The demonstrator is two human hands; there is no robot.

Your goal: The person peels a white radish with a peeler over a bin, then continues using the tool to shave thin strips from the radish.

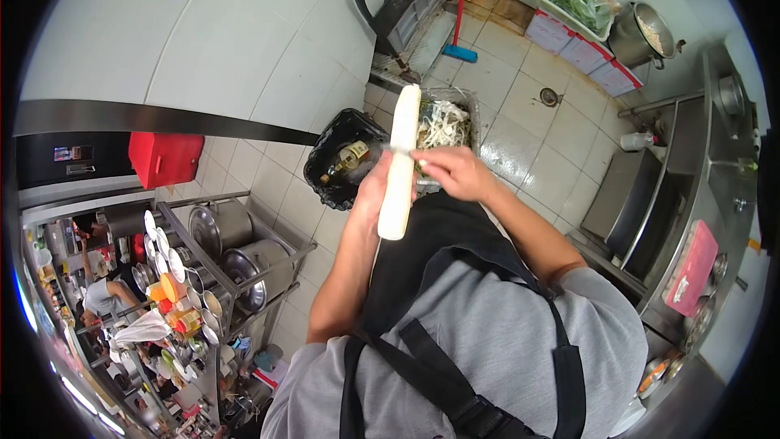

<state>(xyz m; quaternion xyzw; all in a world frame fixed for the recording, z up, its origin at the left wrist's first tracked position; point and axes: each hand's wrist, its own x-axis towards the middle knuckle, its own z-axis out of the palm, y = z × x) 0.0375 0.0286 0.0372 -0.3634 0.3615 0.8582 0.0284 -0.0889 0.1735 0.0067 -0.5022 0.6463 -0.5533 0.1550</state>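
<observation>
My left hand [375, 189] is wrapped round a long white radish [396, 199], peeled and pale along its length, held out in front of my apron. My right hand [457, 172] is closed at the radish's side on what looks like a peeler [400, 149], whose greyish, blurred head crosses the radish near its middle. The peeler's handle is mostly hidden in my fingers. Below and beyond the radish stands a lined bin [474, 106] with white peelings [445, 120] in it.
To the left is a black-bagged bin [313, 164] with a bottle [351, 156] inside. A trolley [414, 24] and a red-handled broom [461, 53] stand ahead. A metal rack with pots [219, 228] is on the left, steel counters [699, 146] on the right.
</observation>
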